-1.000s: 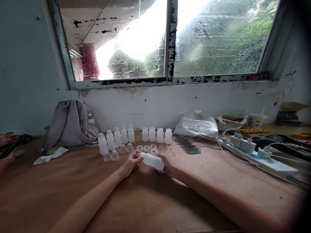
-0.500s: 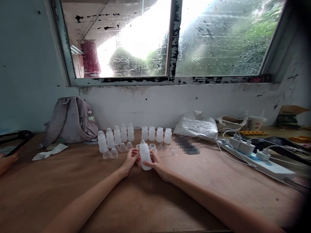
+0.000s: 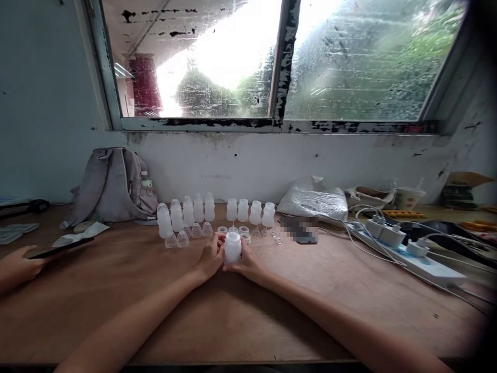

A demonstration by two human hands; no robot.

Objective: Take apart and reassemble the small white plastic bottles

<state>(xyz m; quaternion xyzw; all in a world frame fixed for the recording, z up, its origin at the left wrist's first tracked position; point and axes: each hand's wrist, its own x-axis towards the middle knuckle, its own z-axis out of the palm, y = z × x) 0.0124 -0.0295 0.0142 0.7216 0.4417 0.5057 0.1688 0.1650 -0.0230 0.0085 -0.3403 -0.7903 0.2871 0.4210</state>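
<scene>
A translucent white baby bottle [image 3: 232, 253] stands roughly upright between my hands at the middle of the table, its collar end up. My left hand [image 3: 212, 257] is closed against its left side near the collar. My right hand [image 3: 250, 263] wraps the right side and lower part. Just behind the bottle lie several white collar rings [image 3: 244, 231], partly hidden by it. To the left stand several capped bottles [image 3: 176, 216], with clear dome caps [image 3: 183, 239] in front. Several uncapped bottles [image 3: 255, 213] stand behind to the right, near small clear looped pieces [image 3: 265, 232].
A grey backpack [image 3: 112, 189] leans on the wall at left. Another person's hand [image 3: 21, 267] holds a dark flat device [image 3: 62, 248]. At right are a phone [image 3: 306, 239], a silvery bag [image 3: 316, 199] and a power strip [image 3: 435, 270] with cables.
The bottle has turned from lying sideways to upright, collar end up, between my hands. At left, the other person's hand and dark device have shifted toward the table's middle.
</scene>
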